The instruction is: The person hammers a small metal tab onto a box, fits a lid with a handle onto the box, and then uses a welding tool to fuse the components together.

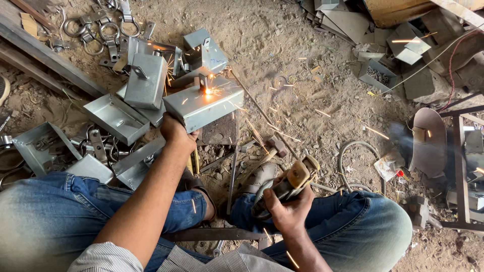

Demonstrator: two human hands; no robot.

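My left hand (176, 133) grips the near edge of a grey sheet-metal box (201, 105) and holds it steady on the ground. A small bracket stands on top of the box, with a bright glowing spot (207, 91) at its base and sparks flying off to the right. My right hand (288, 207) is closed around a welding electrode holder (291, 180) with worn yellow jaws. From it a thin rod (257, 111) runs up and left toward the glowing spot. Both knees in blue jeans frame the lower view.
Several similar grey metal boxes (146, 80) lie piled at the left, with metal rings and hasps (101, 30) beyond them. A hammer (275, 146) lies on the dirt. A cable (353, 151) curls at the right beside a welding face shield (428, 141). Scrap sheet (373, 25) fills the top right.
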